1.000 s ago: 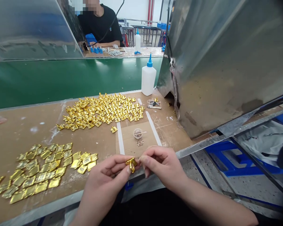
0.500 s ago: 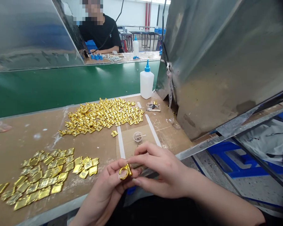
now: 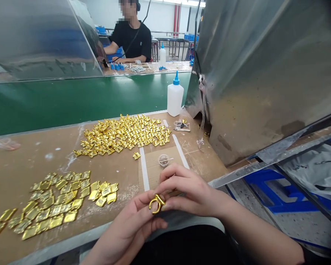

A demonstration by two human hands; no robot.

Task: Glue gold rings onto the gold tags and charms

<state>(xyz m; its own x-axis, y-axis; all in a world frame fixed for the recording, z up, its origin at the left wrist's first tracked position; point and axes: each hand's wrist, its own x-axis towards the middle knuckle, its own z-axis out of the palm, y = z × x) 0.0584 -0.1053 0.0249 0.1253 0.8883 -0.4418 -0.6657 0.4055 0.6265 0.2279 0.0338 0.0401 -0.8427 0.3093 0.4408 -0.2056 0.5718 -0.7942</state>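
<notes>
A shiny gold ring [image 3: 159, 201] with a gap in its band is held between both hands, just off the table's front edge. My left hand [image 3: 139, 217] pinches the ring's band between thumb and fingers. From the other side, the fingertips of my right hand [image 3: 189, 191] close on the ring's head; part of it is hidden there. Beyond my hands, a small clear cup [image 3: 163, 160] with a thin stick across it stands on a cardboard sheet [image 3: 151, 171]. A big pile of small gold pieces [image 3: 127, 134] lies farther back, with one loose gold piece [image 3: 136, 156] in front of it.
Flat gold plates [image 3: 56, 209] lie at the left front. A white bottle with a blue tip [image 3: 175, 99] stands at the table's back edge, before a green belt [image 3: 71, 101]. A metal panel [image 3: 264, 73] rises on the right. Across the belt sits a person [image 3: 134, 40].
The ring has turned a little, and its head now points toward my right fingertips. My right fingers have shifted around it. The view has swung slightly left.
</notes>
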